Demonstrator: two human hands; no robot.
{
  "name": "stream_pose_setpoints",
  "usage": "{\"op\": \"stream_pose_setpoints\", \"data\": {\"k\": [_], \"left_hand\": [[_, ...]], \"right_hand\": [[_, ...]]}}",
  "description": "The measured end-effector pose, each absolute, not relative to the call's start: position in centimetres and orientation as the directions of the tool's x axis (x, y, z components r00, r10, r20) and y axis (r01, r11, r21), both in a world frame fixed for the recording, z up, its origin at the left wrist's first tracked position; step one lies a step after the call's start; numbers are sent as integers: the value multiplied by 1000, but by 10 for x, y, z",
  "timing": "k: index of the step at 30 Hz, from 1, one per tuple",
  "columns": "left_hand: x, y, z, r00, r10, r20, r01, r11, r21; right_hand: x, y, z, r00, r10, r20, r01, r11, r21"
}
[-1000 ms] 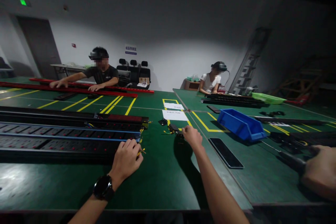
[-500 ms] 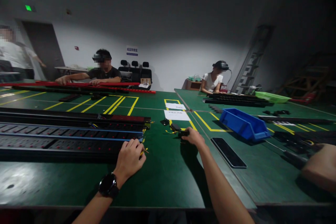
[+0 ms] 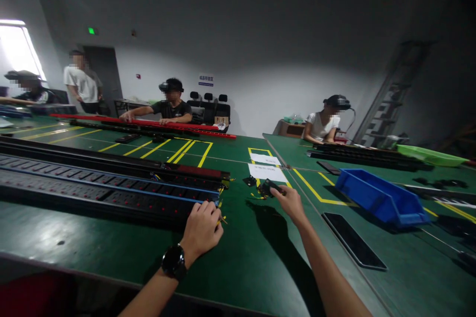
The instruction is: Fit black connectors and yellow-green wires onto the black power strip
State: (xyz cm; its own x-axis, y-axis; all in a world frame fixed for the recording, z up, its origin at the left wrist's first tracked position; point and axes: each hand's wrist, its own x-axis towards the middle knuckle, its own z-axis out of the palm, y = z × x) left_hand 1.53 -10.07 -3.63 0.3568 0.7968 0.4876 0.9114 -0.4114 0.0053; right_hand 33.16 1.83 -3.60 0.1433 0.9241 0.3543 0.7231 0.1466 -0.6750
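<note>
My left hand [image 3: 203, 231], with a black watch on its wrist, rests curled at the near end of a long black power strip [image 3: 111, 198] and pinches thin yellow wires [image 3: 222, 218] there. Stretched forward, my right hand [image 3: 292, 201] grips a small black part [image 3: 268, 187] lifted just above the green table [image 3: 241, 252]. Another small black part [image 3: 249, 181] lies just left of it, beside yellow wire bits.
A blue bin [image 3: 381, 199] and a flat black panel [image 3: 353, 240] lie to the right. Two white sheets [image 3: 267, 172] sit in a yellow-taped box. More black strips [image 3: 111, 163] run left. Several other people work at tables behind.
My right hand has picked up the small black part and raised it slightly. The view has swung left, so the other person's hand at the right edge is gone.
</note>
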Motion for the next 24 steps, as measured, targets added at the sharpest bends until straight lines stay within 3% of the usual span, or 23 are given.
{"op": "stream_pose_setpoints", "data": {"k": [3, 6, 12, 15, 20, 24], "left_hand": [[15, -101, -36, 359, 801, 478, 911, -413, 8], [15, -101, -35, 360, 809, 465, 911, -412, 11], [16, -103, -32, 366, 815, 450, 910, -414, 8], [16, -103, -32, 376, 811, 448, 907, -420, 0], [15, -102, -33, 390, 810, 439, 905, -425, -20], [14, -102, -32, 405, 812, 420, 902, -431, -36]], "right_hand": [[315, 15, -36, 90, 948, 304, 503, 220, -836], [294, 5, -36, 6, 980, 199, 248, 191, -950], [258, -16, -35, -168, 985, 28, -109, 9, -994], [250, -20, -37, -222, 975, 23, -140, -8, -990], [247, -22, -40, -328, 944, 47, 6, 52, -999], [248, -22, -42, -417, 901, 121, 5, 136, -991]]}}
